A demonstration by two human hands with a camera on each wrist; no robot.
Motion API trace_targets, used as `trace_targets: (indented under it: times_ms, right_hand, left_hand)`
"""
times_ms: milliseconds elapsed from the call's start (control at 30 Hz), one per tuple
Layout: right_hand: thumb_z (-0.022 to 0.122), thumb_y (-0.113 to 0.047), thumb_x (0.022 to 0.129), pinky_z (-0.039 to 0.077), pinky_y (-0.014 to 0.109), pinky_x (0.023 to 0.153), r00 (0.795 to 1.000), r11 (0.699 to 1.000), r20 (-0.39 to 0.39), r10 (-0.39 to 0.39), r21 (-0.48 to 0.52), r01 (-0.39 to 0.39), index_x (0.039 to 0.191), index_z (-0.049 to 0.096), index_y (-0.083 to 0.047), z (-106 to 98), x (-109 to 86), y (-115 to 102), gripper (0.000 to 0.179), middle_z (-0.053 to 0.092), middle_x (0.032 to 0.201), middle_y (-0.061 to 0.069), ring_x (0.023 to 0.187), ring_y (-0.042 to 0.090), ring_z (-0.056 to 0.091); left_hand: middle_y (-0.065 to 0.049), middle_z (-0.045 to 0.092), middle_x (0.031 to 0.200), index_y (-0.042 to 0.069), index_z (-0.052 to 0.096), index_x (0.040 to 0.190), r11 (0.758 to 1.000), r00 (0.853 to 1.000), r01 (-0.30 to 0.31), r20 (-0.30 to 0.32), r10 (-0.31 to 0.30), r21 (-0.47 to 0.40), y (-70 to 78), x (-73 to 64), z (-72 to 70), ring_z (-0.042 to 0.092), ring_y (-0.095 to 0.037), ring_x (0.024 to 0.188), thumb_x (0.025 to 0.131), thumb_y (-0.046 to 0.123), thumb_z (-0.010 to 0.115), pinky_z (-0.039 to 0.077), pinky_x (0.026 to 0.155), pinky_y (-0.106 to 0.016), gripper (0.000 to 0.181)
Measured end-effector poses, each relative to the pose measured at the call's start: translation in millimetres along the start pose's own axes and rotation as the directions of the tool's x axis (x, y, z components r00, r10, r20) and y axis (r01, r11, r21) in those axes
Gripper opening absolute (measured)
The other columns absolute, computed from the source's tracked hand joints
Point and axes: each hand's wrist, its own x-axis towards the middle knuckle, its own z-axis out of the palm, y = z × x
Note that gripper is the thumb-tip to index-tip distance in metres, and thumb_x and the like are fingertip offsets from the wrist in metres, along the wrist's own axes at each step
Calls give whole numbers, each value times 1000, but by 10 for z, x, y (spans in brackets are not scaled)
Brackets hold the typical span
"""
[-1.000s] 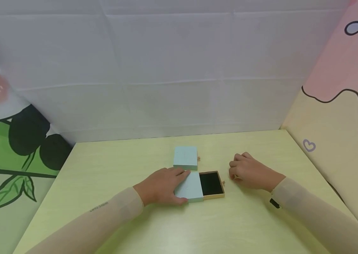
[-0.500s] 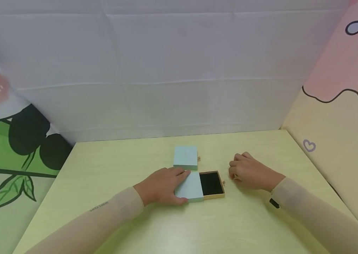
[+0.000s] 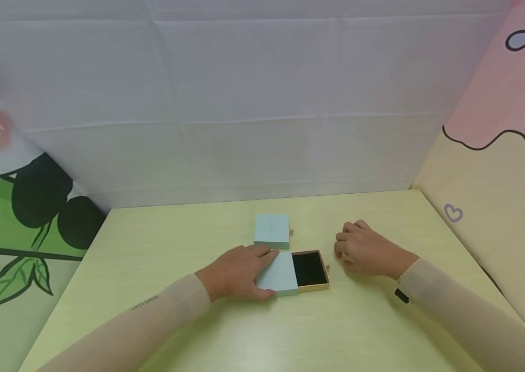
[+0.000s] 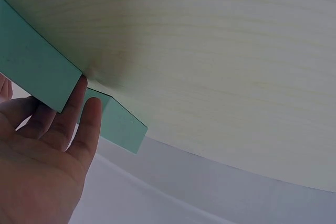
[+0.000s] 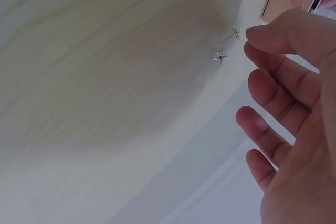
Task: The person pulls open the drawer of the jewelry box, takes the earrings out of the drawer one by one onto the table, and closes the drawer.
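A light blue drawer box (image 3: 279, 276) lies on the table with its black-lined drawer (image 3: 309, 268) slid out to the right. My left hand (image 3: 239, 271) holds its sleeve, thumb along the near edge and fingers toward the far edge. In the left wrist view the fingertips reach along the sleeve's green side (image 4: 39, 56). To the right of the drawer hovers my right hand (image 3: 368, 250), fingers loosely bent, thumb and index finger close together. Two small silver star-shaped stud earrings (image 5: 220, 56) lie just off those fingertips; the right hand hides them in the head view.
A second light blue box (image 3: 272, 230), with its drawer in, stands right behind the first; a small tan tab (image 3: 292, 232) sticks out on its right. The pale wooden table (image 3: 174, 227) ends at a white cloth backdrop (image 3: 244, 103). Printed panels flank both sides.
My right hand has shifted very slightly, up and to the left. The left hand and both boxes stay in place.
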Motion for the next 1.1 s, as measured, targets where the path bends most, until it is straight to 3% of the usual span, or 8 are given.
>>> trace_targets:
  times_ms: [233,600,867,1100]
  right_hand:
    - [92,-20,100,50,43,97,1000,1000,-5,-2,12,2,102,87,-23,1,34,-18,7,71,90,-14,94,13,54]
    - [95,-28,98,46,40,96,999,997,15,-32,73,31,105,89,-22,-30,100,-127,11,70,89,-13,94,9,51]
    - [94,-25,99,43,36,93,997,995,-21,-80,57,82,100,89,-25,21,132,-157,4,65,85,-14,94,9,52]
    - [95,-20,98,44,36,92,992,992,-57,-115,38,117,95,91,-27,74,147,-160,9,67,85,-17,96,9,55]
  left_hand:
    - [-5,66,169,14,51,179,1000,1000,8,11,-8,2,7,7,-8,72,-26,141,103,67,75,62,120,-48,96]
    - [-6,66,168,14,51,179,1000,1000,9,11,-9,12,-10,13,14,72,-25,141,103,67,76,62,119,-48,96]
    - [-5,67,168,15,52,179,1000,1000,10,7,-10,25,2,-2,10,71,-25,141,103,67,75,62,120,-47,95]
    - [-6,67,167,14,52,179,1000,1000,4,0,-4,6,-8,-1,7,71,-26,141,103,67,75,62,119,-49,95]
